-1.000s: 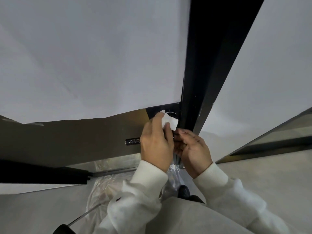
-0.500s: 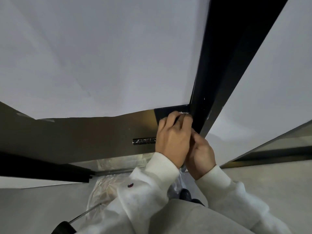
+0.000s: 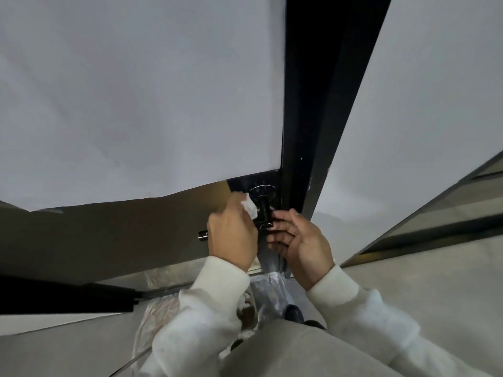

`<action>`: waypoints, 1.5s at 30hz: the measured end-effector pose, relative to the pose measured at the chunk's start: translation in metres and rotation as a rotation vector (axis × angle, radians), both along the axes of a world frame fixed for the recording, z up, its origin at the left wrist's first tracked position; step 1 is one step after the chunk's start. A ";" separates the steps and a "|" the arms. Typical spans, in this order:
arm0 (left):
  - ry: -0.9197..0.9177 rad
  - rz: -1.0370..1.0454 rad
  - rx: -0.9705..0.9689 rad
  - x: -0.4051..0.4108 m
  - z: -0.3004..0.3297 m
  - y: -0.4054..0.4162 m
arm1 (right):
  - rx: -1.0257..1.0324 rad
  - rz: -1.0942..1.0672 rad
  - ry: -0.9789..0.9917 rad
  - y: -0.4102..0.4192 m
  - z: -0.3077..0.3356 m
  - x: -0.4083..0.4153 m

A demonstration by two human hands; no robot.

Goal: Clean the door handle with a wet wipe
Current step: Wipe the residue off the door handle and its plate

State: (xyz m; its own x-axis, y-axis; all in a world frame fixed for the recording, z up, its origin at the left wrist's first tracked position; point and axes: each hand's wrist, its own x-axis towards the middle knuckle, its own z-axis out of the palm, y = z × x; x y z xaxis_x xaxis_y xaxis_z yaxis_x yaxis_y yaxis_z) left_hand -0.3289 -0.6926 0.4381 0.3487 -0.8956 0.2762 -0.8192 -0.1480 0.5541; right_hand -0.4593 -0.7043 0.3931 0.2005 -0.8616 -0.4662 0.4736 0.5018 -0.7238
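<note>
A dark metal door handle [image 3: 263, 209] sticks out from a round rose on the black lock plate, close to the door's edge. Its lever runs left behind my left hand, and its shiny tip [image 3: 203, 235] shows past my knuckles. My left hand [image 3: 233, 235] is closed on a crumpled white wet wipe [image 3: 250, 206] and presses it against the left side of the handle's neck. My right hand [image 3: 298, 244] cups the handle from the right, fingertips touching the stem's lower end.
The door [image 3: 136, 104] has a white upper panel and a brownish band at handle height. A black frame post [image 3: 307, 131] rises just right of the handle. A bin lined with clear plastic [image 3: 160, 308] stands below. White wall lies to the right.
My left hand has slid down and left off the rose, uncovering the handle's neck. The wipe shows again at my fingertips. My right hand has opened and shifted slightly right.
</note>
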 end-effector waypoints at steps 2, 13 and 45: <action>0.013 -0.020 0.046 0.000 0.002 0.001 | 0.029 -0.015 -0.014 0.000 -0.001 0.004; 0.021 -0.198 0.197 0.004 0.007 -0.001 | 0.349 0.011 -0.433 -0.012 -0.001 0.032; 0.802 0.418 -0.017 -0.020 -0.084 -0.011 | -0.406 -0.052 0.799 0.003 -0.030 0.014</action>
State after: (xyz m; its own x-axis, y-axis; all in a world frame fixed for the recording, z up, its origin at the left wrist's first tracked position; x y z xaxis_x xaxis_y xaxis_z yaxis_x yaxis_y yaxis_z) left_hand -0.3488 -0.7036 0.3541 0.7384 -0.6505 -0.1780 -0.0674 -0.3337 0.9403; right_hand -0.4451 -0.7009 0.3631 -0.0969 -0.9895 -0.1075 -0.2327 0.1275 -0.9641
